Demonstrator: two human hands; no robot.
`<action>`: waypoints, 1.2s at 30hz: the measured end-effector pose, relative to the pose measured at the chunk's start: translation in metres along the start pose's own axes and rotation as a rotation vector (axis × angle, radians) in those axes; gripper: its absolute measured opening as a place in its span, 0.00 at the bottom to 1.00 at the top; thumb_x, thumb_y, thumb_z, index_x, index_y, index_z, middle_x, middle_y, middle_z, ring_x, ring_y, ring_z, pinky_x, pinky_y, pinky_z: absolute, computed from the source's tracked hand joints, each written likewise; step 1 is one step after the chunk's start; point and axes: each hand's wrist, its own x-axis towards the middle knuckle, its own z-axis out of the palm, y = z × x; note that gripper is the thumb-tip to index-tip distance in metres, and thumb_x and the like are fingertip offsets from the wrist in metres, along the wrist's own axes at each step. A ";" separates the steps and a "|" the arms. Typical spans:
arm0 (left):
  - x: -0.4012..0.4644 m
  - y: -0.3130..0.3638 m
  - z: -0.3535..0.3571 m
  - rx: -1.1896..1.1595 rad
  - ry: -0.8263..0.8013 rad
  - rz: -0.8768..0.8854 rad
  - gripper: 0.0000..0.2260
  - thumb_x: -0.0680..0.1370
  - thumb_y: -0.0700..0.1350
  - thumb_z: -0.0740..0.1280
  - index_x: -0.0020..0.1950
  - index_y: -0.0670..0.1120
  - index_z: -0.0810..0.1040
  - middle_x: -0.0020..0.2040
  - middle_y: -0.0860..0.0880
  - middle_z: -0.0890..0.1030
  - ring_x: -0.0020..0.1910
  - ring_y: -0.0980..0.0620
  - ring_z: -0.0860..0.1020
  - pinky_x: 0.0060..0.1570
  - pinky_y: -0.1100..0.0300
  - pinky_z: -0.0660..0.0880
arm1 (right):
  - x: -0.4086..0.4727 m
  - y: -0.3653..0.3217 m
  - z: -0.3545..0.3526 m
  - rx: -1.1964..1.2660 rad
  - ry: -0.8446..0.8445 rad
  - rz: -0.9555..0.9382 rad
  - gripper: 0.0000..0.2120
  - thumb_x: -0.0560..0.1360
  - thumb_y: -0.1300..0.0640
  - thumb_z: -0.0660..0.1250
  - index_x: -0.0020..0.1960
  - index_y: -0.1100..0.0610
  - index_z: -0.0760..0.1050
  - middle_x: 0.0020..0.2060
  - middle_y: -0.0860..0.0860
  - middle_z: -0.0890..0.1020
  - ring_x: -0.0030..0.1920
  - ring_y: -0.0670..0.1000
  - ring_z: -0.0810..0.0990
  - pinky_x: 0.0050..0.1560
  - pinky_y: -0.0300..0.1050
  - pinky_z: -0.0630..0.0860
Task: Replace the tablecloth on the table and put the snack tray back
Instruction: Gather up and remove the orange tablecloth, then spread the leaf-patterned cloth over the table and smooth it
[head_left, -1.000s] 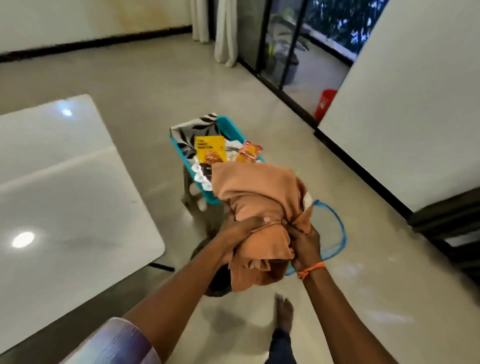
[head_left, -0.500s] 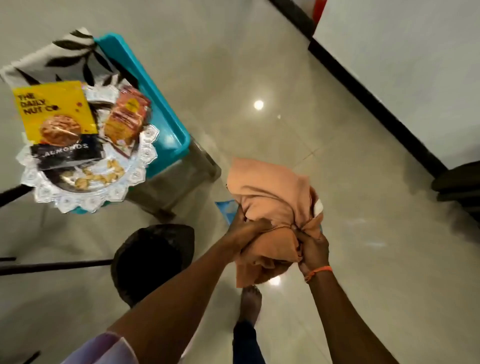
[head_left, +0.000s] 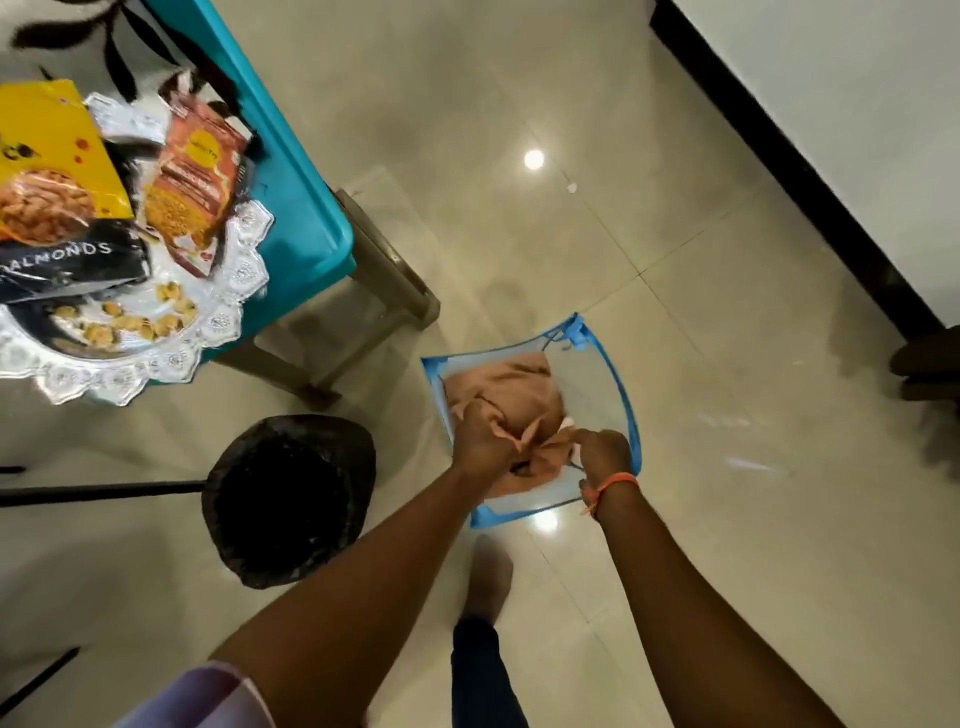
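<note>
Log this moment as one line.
step: stowing old cloth | left hand: grips orange cloth | right hand: grips same cloth | blue-edged clear bag: on floor, cloth inside

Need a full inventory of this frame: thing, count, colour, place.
tablecloth: 1, orange, bunched inside the hamper
hamper: 1, clear mesh, blue rim, on the floor, centre
snack tray: 1, silver, on the stool, left
almond pack: 1, yellow and black, on the tray
snack pack: 1, orange-red, on the tray
stool: 1, teal top, upper left
bin: 1, black, on the floor beside the stool
left hand: grips the tablecloth
right hand: orange wristband, pinches the tablecloth
foot: 1, bare, bottom centre
</note>
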 end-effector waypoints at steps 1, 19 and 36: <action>-0.007 0.004 -0.007 -0.059 0.001 -0.001 0.21 0.72 0.36 0.73 0.62 0.46 0.72 0.52 0.48 0.80 0.49 0.58 0.81 0.48 0.62 0.79 | -0.009 -0.007 0.000 -0.022 -0.027 -0.022 0.16 0.78 0.64 0.63 0.63 0.70 0.72 0.36 0.55 0.76 0.28 0.47 0.75 0.17 0.29 0.66; -0.189 0.070 -0.275 -0.678 0.102 0.048 0.07 0.78 0.34 0.64 0.53 0.43 0.74 0.34 0.48 0.73 0.28 0.54 0.70 0.20 0.67 0.65 | -0.302 -0.140 0.100 0.172 -0.315 -0.210 0.04 0.77 0.60 0.63 0.44 0.55 0.75 0.34 0.52 0.79 0.34 0.50 0.77 0.37 0.42 0.72; -0.094 0.097 -0.520 -0.719 0.475 0.083 0.10 0.76 0.35 0.66 0.57 0.39 0.78 0.49 0.42 0.79 0.42 0.46 0.76 0.39 0.55 0.74 | -0.342 -0.364 0.325 -0.527 -0.149 -0.969 0.03 0.70 0.62 0.71 0.44 0.58 0.79 0.49 0.58 0.84 0.51 0.57 0.81 0.59 0.52 0.76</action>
